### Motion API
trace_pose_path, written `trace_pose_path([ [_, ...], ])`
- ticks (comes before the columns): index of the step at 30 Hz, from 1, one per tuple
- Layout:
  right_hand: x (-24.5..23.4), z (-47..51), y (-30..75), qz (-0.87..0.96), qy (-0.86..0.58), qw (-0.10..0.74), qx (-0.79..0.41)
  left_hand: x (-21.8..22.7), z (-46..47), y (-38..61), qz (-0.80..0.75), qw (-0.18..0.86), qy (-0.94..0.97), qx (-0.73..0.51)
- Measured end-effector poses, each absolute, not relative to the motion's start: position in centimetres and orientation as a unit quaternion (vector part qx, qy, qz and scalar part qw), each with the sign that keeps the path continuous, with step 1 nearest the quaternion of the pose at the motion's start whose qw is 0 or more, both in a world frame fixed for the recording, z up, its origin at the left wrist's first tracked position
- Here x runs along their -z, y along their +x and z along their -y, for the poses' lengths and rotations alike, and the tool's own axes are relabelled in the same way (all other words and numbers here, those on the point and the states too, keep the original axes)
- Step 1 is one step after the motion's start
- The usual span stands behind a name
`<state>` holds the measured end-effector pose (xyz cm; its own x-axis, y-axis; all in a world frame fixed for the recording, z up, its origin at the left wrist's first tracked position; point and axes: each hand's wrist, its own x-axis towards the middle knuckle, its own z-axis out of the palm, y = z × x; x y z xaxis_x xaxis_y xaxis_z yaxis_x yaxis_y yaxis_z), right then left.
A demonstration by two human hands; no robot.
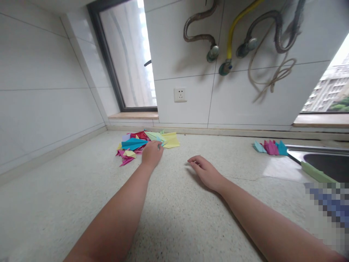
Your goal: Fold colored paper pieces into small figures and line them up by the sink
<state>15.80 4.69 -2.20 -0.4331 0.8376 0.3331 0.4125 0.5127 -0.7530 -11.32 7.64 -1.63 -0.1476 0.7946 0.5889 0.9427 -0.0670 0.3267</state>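
A heap of coloured folded papers (pixel 141 143) in blue, red, yellow, green and pink lies on the speckled counter (pixel 81 203) near the back wall. My left hand (pixel 152 153) reaches to the heap's right edge, fingers curled and touching a light green and blue piece (pixel 160 139); whether it grips the piece I cannot tell. My right hand (pixel 205 171) rests flat on the counter to the right of the heap, fingers stretched out, holding nothing.
A few folded paper shapes (pixel 270 147), teal and magenta, sit by the sink (pixel 324 163) at the right. A white sheet (pixel 283 169) and a green strip (pixel 317 173) lie beside it. A wall socket (pixel 180 95), hoses (pixel 231 32) and windows are behind.
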Motion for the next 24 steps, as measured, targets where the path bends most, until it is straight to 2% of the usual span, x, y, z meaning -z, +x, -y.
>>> trace_pose_path([
  [3, 2.5, -4.7, 15.9, 0.771, -0.408, 0.375, -0.313, 0.7, -7.2, -10.3, 0.6, 0.044, -0.627, 0.496],
  [7, 2.8, -4.9, 16.0, 0.756, -0.401, 0.398, -0.33, 0.5, -6.8, -8.0, 0.513, -0.129, -0.593, 0.607],
  [11, 3.1, -5.4, 15.8, 0.715, -0.393, 0.436, -0.379, 0.7, -6.1, -5.0, 0.449, -0.271, -0.583, 0.621],
  [17, 3.3, -5.9, 15.6, 0.65, -0.322, 0.486, -0.487, 0.6, -4.8, -2.4, 0.373, -0.378, -0.585, 0.614],
  [24, 3.2, -6.1, 16.0, 0.662, -0.352, 0.524, -0.403, 0.8, -4.5, -1.7, 0.355, -0.422, -0.604, 0.576],
])
